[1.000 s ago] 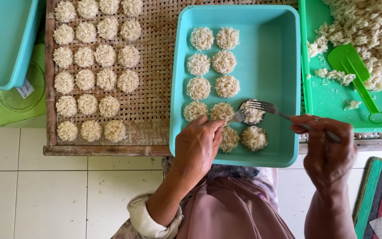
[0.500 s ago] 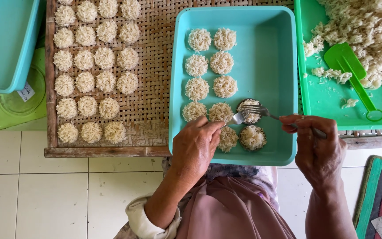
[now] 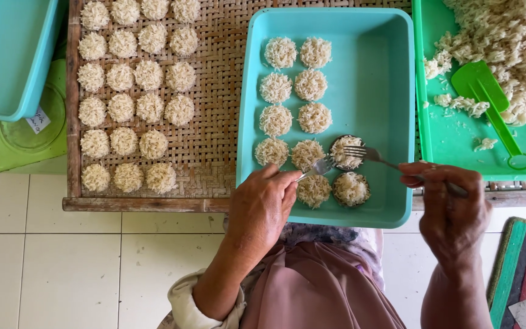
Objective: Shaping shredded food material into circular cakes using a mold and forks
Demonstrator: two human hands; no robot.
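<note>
Fingers [image 3: 278,183] of your left hand [image 3: 262,210] curl shut around the handle of a small fork [image 3: 318,169], whose tines rest at the edge of a rice round in the turquoise tray [image 3: 385,79]. Your right hand [image 3: 448,210] pinches the handle of a second fork [image 3: 372,155] between thumb and fingers, closed on it; that fork's tines lie on top of a rice-filled round mould [image 3: 345,151], dark at its rim, in the third column of the tray. Just below it sits a second filled mould [image 3: 351,187], touching neither fork as far as you can see.

Your tray holds two neat columns of pressed rice rounds [image 3: 296,91] to the left of the moulds, with one more round [image 3: 313,190] near your left fingertips. The tray rests on a woven bamboo mat [image 3: 217,152] with a wooden frame, and the left part of that mat carries rows of finished rice cakes [image 3: 132,91].

To your right, a green tray [image 3: 458,152] holds a heap of loose cooked rice [image 3: 506,42] with a green plastic scoop [image 3: 488,103] lying beside it. At the far left, another turquoise tub [image 3: 7,55] overlaps a green lid [image 3: 19,140]. White floor tiles [image 3: 68,268] show below, and a striped mat [image 3: 522,268] lies at the lower right.
</note>
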